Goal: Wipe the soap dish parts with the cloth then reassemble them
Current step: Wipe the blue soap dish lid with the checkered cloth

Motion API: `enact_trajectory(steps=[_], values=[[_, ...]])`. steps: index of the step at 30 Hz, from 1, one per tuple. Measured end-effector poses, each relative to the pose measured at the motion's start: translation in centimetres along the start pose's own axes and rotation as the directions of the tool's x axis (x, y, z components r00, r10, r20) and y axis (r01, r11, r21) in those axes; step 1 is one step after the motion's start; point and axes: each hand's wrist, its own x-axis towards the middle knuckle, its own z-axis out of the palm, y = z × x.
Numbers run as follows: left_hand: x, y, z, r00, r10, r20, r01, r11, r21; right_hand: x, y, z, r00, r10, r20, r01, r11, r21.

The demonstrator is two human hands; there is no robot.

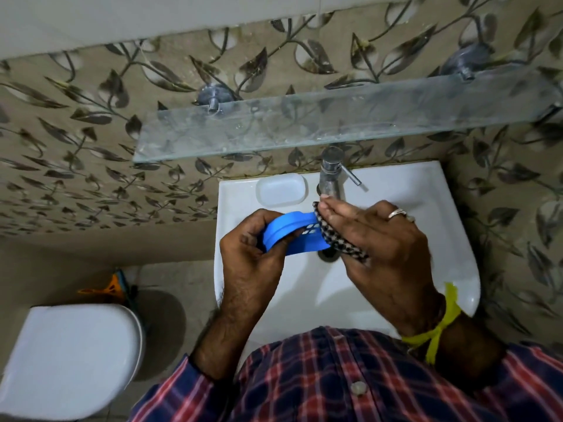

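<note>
The left hand [248, 248] gripped the blue soap dish part [294, 234] at its 9 o'clock end, fingers curled round the rim, thumb on the near edge. The part was held above the white basin [432, 239], tilted, its slotted face turned toward 3 o'clock. The drain [327, 254] showed just below it.

The right hand [377, 239] held the checked cloth [338, 243] against the 3 o'clock end of the blue part. Its fingers lay nearly straight and close together, pointing toward 10 o'clock, with the cloth pinched beneath them; the thumb was hidden, so the exact grasp could not be confirmed. A ring sat on one finger, and a yellow band [441, 327] circled the wrist.

The white soap dish tray [281, 190] rested on the basin ledge at 12 o'clock from the left hand, just beside the metal tap [330, 175], apart from the blue part.

A glass shelf [304, 123] was mounted on the leaf-patterned wall above the basin. A closed toilet lid [70, 357] lay at 8 o'clock.
</note>
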Motion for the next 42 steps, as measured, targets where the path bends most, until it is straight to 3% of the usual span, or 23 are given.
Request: enact_trajectory(steps=[4, 7, 10, 11, 13, 17, 21, 25, 30, 35, 37, 40, 42], values=[[0.2, -0.9, -0.2, 0.989, -0.137, -0.059, 0.129, 0.983, -0.13, 1.0, -0.1, 0.8, 0.999, 0.017, -0.044, -0.021, 0.996, -0.088], [0.1, -0.8, -0.4, 0.977, -0.207, 0.058, 0.214, 0.961, -0.177, 0.8, 0.1, 0.9, 0.997, -0.035, -0.076, 0.023, 0.989, -0.147], [0.2, 0.3, 0.4, 0.956, -0.208, 0.205, 0.163, 0.962, 0.22, 0.7, 0.6, 1.1, 0.997, -0.037, -0.064, 0.028, 0.989, -0.143], [0.4, 0.7, 0.6, 0.961, -0.21, 0.182, 0.143, 0.934, 0.326, 0.8, 0.6, 1.2, 0.997, -0.04, -0.061, 0.031, 0.99, -0.137], [0.8, 1.3, 0.7, 0.976, -0.193, 0.102, 0.142, 0.917, 0.373, 1.0, 0.2, 1.0, 0.996, -0.057, -0.063, 0.05, 0.993, -0.11], [0.2, 1.2, 0.3, 0.997, -0.057, 0.058, 0.035, 0.945, 0.325, 0.1, 0.4, -0.3, 0.994, -0.089, -0.066, 0.084, 0.993, -0.077], [-0.1, 0.4, 0.9, 0.986, -0.163, -0.022, 0.164, 0.959, 0.231, 0.8, 0.6, 0.3, 0.998, 0.009, -0.057, -0.012, 0.998, -0.057], [-0.1, 0.2, -0.2, 0.995, -0.098, -0.027, 0.101, 0.973, 0.206, 0.2, -0.1, 0.2, 0.996, -0.076, -0.048, 0.073, 0.995, -0.072], [-0.4, -0.1, 0.1, 0.979, -0.177, -0.099, 0.188, 0.974, 0.125, 0.8, 1.0, 0.6, 0.992, 0.047, -0.116, -0.047, 0.999, 0.01], [-0.5, 0.3, 0.2, 0.974, -0.222, -0.054, 0.224, 0.974, 0.034, 1.0, 0.2, 0.6, 0.992, -0.041, -0.119, 0.036, 0.999, -0.04], [-0.4, 0.3, 0.5, 0.966, -0.259, 0.005, 0.257, 0.961, 0.105, 1.3, 1.0, 0.7, 0.992, -0.044, -0.117, 0.038, 0.998, -0.053], [0.7, 0.7, 0.9, 0.956, -0.248, 0.155, 0.165, 0.895, 0.413, 1.8, 0.9, 1.5, 0.987, -0.096, -0.132, 0.085, 0.993, -0.087], [1.4, 1.2, 0.9, 0.955, -0.241, 0.175, 0.121, 0.851, 0.512, 2.2, 0.1, 1.7, 0.982, -0.122, -0.146, 0.113, 0.991, -0.073]])
